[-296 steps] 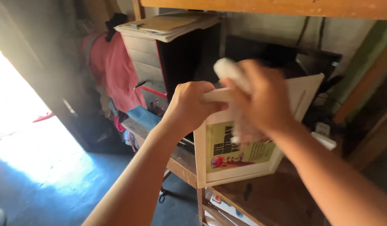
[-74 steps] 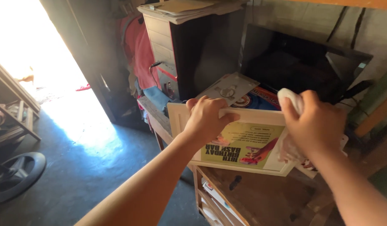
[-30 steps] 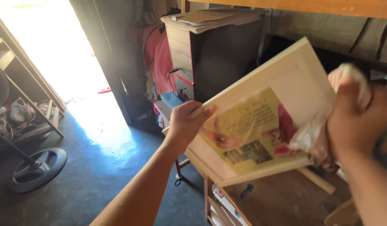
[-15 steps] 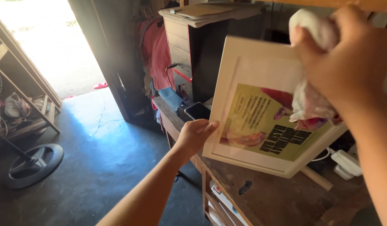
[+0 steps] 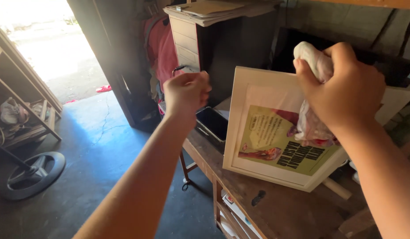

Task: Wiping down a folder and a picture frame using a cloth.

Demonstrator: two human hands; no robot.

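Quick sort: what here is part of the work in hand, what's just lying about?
In hand:
right hand clutching a white cloth
framed picture on the wooden table
left hand, closed, holding nothing

Lying about:
phone
computer tower
red cloth
fan base

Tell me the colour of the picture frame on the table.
The frame is pale cream-white wood around a yellow poster, seen in the head view.
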